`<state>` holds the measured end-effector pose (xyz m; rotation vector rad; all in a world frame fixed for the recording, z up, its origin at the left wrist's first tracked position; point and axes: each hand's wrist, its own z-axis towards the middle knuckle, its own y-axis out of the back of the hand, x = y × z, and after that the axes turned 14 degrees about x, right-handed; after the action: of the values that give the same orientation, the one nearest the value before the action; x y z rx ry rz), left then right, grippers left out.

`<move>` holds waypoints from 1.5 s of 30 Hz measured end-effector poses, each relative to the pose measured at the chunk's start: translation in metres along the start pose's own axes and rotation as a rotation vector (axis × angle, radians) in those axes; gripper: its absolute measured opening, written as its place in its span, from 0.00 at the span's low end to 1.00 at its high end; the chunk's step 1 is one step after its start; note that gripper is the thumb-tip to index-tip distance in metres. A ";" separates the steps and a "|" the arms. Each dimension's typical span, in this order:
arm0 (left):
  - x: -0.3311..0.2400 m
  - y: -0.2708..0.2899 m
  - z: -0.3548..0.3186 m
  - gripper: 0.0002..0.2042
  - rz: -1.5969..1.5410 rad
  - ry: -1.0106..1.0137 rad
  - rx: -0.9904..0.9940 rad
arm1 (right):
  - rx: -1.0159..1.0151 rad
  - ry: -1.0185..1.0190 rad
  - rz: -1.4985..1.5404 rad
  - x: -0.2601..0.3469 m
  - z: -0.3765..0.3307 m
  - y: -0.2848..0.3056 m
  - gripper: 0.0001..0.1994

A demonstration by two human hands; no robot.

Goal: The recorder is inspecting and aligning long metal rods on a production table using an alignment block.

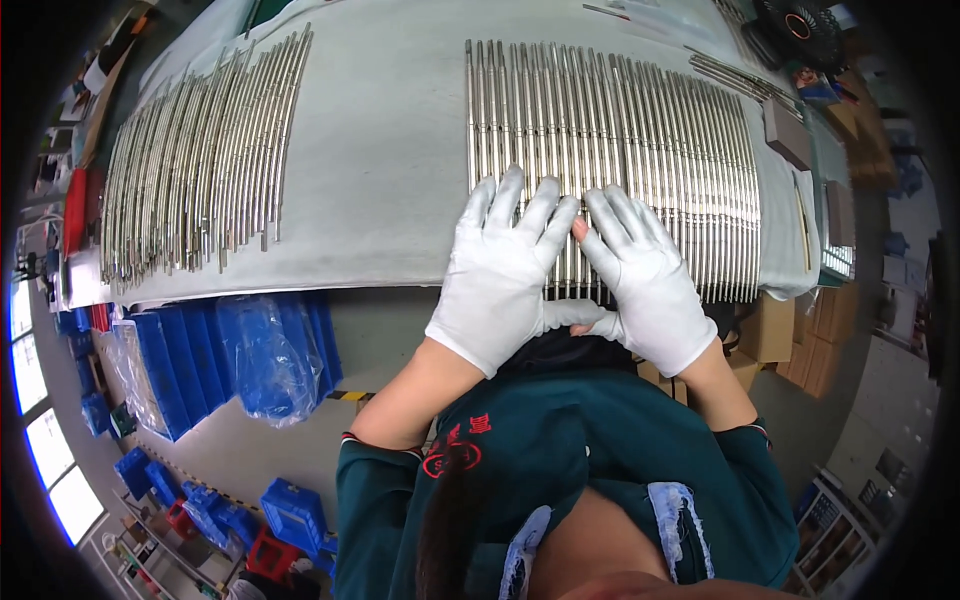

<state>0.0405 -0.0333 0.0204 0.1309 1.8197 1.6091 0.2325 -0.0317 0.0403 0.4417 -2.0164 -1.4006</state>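
A wide row of slim, shiny metal rods (690,170) lies side by side on the cloth-covered table in front of me. My left hand (505,260), in a white glove, rests flat over the near left part of this row, fingers stretched out and pointing away from me. Beside it my right hand (645,270), gloved too, lies on the rods with its fingers extended; bare fingertips show through the glove. The two thumbs come close together at the table's near edge. Neither hand is closed around a rod. Rod ends beneath the palms are hidden.
A second group of metal rods (205,160) lies at the left, with uneven ends. Several loose rods (740,75) and a grey block (787,134) are at the right, near a black fan (800,28). Blue bins (180,365) stand below the table's left edge.
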 end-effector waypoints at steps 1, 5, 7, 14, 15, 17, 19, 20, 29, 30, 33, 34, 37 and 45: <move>0.002 0.002 -0.002 0.44 0.006 0.015 0.012 | -0.001 -0.003 0.000 0.002 0.003 -0.002 0.46; 0.014 0.013 -0.017 0.42 0.090 0.090 0.008 | -0.042 0.076 0.023 0.012 0.020 -0.006 0.44; 0.019 0.017 -0.025 0.43 0.134 0.112 0.021 | -0.044 0.154 0.037 0.017 0.028 -0.006 0.44; 0.025 0.019 -0.040 0.46 0.257 0.270 0.057 | -0.186 -0.002 -0.080 -0.020 0.010 -0.007 0.46; 0.025 0.018 -0.040 0.46 0.250 0.256 0.055 | -0.198 -0.093 -0.128 -0.033 0.002 -0.009 0.46; 0.025 0.018 -0.040 0.46 0.253 0.273 0.035 | -0.187 -0.208 -0.227 -0.053 -0.017 -0.001 0.45; 0.025 0.017 -0.039 0.46 0.242 0.262 0.049 | -0.162 -0.285 -0.223 -0.059 -0.030 -0.008 0.44; 0.023 0.017 -0.037 0.45 0.256 0.272 0.055 | -0.163 -0.290 -0.223 -0.060 -0.034 -0.014 0.43; 0.022 0.013 -0.030 0.44 0.263 0.308 0.059 | -0.078 -0.156 -0.168 -0.023 -0.002 -0.017 0.39; 0.021 0.013 -0.030 0.43 0.268 0.302 0.054 | -0.072 -0.113 -0.110 -0.018 0.001 -0.014 0.40; 0.022 0.011 -0.030 0.43 0.239 0.294 0.062 | -0.072 -0.032 -0.001 -0.014 -0.002 -0.009 0.43; 0.022 0.011 -0.032 0.43 0.239 0.299 0.054 | -0.147 -0.061 -0.029 -0.018 -0.005 -0.006 0.44; 0.022 0.012 -0.033 0.43 0.250 0.316 0.056 | -0.240 -0.251 -0.082 -0.057 -0.022 -0.005 0.47; 0.023 0.011 -0.032 0.44 0.263 0.295 0.060 | -0.191 -0.459 -0.196 -0.107 -0.069 -0.018 0.42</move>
<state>0.0011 -0.0462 0.0201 0.1740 2.1499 1.8329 0.3562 -0.0232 0.0069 0.2522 -2.2053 -1.9386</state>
